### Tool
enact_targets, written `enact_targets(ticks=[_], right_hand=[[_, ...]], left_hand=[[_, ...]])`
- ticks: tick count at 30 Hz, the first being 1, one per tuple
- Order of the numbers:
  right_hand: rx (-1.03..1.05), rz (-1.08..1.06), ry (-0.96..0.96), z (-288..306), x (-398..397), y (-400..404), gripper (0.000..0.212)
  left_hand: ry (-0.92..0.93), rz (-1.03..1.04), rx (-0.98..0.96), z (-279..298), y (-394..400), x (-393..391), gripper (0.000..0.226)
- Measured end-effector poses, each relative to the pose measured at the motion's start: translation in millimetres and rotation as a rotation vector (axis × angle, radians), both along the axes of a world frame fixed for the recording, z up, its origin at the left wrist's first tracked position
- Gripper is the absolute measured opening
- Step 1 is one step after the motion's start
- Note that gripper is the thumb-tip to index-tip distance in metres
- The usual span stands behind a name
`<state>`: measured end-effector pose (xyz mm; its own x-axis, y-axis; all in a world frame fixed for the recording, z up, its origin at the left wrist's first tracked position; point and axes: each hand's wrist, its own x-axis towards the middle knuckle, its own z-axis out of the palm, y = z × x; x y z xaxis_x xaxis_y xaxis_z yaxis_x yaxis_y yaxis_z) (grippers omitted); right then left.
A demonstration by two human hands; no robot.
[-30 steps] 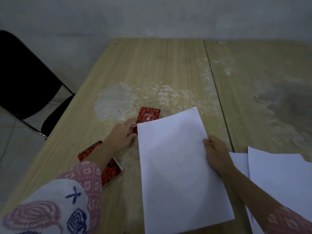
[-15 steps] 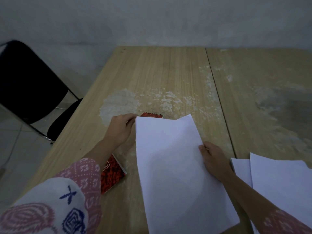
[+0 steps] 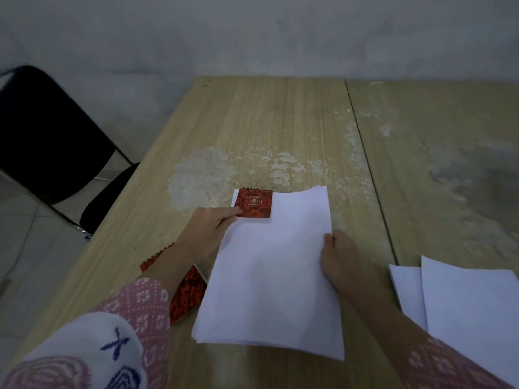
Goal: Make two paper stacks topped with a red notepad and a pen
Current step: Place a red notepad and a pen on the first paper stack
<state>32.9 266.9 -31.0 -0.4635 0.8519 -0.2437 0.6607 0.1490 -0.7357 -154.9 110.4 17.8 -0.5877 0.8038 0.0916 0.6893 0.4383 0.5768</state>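
Red notepad now sits on the far left corner of the paper stack, cover up, spiral edge away from you. Half a second back only its top edge peeked out behind the sheets; a second back it lay on the bare worktop beside them. So you have got the paper under it, or lifted it on. Either way the first stack has its notepad.

Left hand: fingers closed in a pinch on the notepad's near left corner. Right hand: fingers on the stack's right edge, thumb on top, gripping the sheets.

Stack has shifted slightly away and left against the earlier frames; its far edge bows up a little.

Second red notepad lies partly under your left forearm, on the worktop just left of the stack. Loose sheets lie well to the right, likely stock for stack two.

No pen in view. Judgement: stack one needs squaring and a pen; stack two not yet begun.
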Motion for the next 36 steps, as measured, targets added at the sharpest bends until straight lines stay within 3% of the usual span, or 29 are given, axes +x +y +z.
enact_targets(ticks=[7,10,12,15,19,27,32,36], right_hand=[[0.044,0.034,-0.031,0,-8,9,0.031],[0.059,0.039,-0.029,1,-10,11,0.029],[0.07,0.04,-0.034,1,-11,12,0.03],[0.082,0.032,-0.042,-1,-13,11,0.032],[0.079,0.02,-0.018,-2,-13,10,0.034],[0.088,-0.032,0.095,-1,-9,6,0.032],[-0.003,-0.092,0.281,11,-15,23,0.025],[-0.21,-0.231,0.524,28,-29,58,0.024]], left_hand=[[-0.004,-0.13,-0.184,-16,-6,1,0.023],[-0.028,0.182,-0.1,-23,0,7,0.022],[-0.12,0.419,-0.141,-28,7,11,0.038],[-0.347,0.512,-0.197,-32,18,12,0.042],[-0.482,0.508,-0.11,-34,24,7,0.025],[-0.45,0.394,0.15,-40,19,16,0.019],[-0.58,0.416,0.338,-24,39,9,0.03],[-0.618,0.388,0.389,-6,76,-7,0.04]])
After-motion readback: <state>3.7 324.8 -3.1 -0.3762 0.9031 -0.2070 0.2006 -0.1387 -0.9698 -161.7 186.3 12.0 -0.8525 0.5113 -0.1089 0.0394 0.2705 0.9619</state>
